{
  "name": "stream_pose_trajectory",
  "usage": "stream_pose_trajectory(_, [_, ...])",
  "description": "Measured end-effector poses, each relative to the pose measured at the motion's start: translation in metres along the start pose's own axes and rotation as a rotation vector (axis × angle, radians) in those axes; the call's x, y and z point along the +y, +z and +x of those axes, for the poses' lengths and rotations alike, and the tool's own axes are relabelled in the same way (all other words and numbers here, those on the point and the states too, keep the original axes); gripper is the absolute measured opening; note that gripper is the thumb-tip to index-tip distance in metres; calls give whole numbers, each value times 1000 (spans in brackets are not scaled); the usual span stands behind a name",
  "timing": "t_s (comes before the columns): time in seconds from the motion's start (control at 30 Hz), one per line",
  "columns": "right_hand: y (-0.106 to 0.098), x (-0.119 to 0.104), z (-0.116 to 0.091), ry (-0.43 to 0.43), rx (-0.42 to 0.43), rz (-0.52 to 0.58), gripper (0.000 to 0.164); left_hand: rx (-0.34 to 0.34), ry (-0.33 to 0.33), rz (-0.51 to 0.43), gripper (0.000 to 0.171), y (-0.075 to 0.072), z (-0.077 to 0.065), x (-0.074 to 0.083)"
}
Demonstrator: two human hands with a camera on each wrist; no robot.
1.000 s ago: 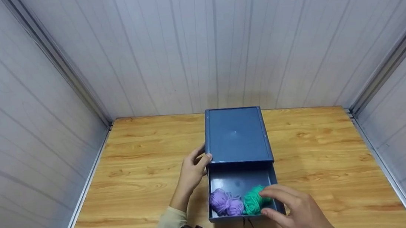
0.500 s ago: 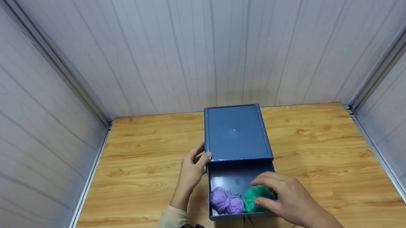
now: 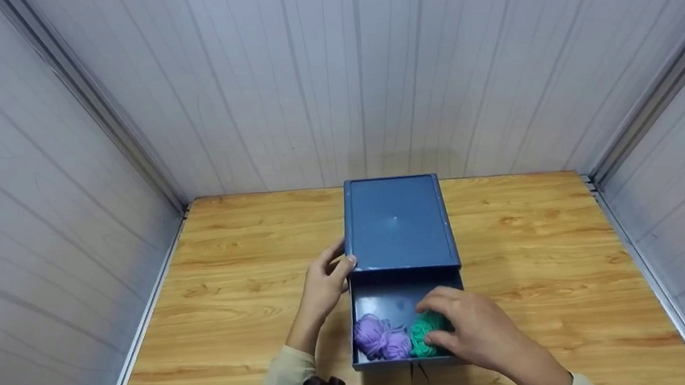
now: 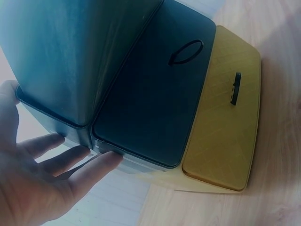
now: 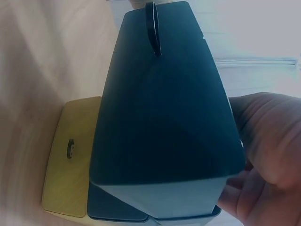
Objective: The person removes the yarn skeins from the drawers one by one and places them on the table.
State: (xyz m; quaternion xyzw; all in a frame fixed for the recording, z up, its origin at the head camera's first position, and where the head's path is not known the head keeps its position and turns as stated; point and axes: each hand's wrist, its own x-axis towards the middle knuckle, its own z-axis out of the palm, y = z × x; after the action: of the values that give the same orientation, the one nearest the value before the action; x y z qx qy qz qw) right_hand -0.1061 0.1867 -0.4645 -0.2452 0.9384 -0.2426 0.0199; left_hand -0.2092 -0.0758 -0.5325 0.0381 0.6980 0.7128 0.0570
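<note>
Blue cabinet (image 3: 397, 222) at centre of head view, on wooden table (image 3: 248, 258); pulled-out drawer (image 3: 384, 300) at lower centre. Inside, green yarn (image 3: 423, 341) right, purple yarn (image 3: 384, 341) beside it, left. Right hand (image 3: 481, 328) over green yarn, thumb and fingertips apart; whether it grips, cannot tell. Left hand (image 3: 324, 285) touches cabinet's left edge, fingers spread, thumb on top rim.

I see the cabinet (image 3: 400, 221) standing upright on the counter (image 3: 242, 259), its blue top bare. I have its top drawer (image 3: 385, 305), also dark blue with a black loop (image 5: 151, 26) in front, pulled well out; the dark drawer below (image 4: 150, 94) and the yellow drawer (image 4: 223, 122) sit closed. The green yarn (image 3: 421, 334), bundled, lies at the open drawer's front right, partly hidden from me.
</note>
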Motion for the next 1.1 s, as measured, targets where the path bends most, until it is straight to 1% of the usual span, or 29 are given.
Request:
stream_pose_trajectory(0.17, [2,-3,7,-3,-44,-53,35,-1,-1,0,55,0,1,1])
stream_pose_trajectory(0.27, [3,-4,10,-6,-64,-57,34,0,-3,4,56,-1,1,1])
stream_pose_trajectory(0.5, [4,-2,18,-46,-107,-76,30,-20,-1,9,56,-1,2,-1])
stream_pose_trajectory(0.67, [5,-1,23,-41,-162,-46,29,-16,6,12,55,-2,1,-2])
stream_pose_trajectory(0.73, [4,0,24,-49,-172,-31,28,-10,6,10,55,-2,1,-2])
stream_pose_trajectory(0.83, [4,2,26,-69,-174,-15,22,-8,10,8,55,-2,1,-3])
stream_pose_trajectory(1.0, [3,3,28,-72,-145,-3,9,3,7,21,55,-1,1,-2])
stream_pose_trajectory(1.1, [2,3,29,-68,-131,5,7,8,5,20,55,-1,1,-2])
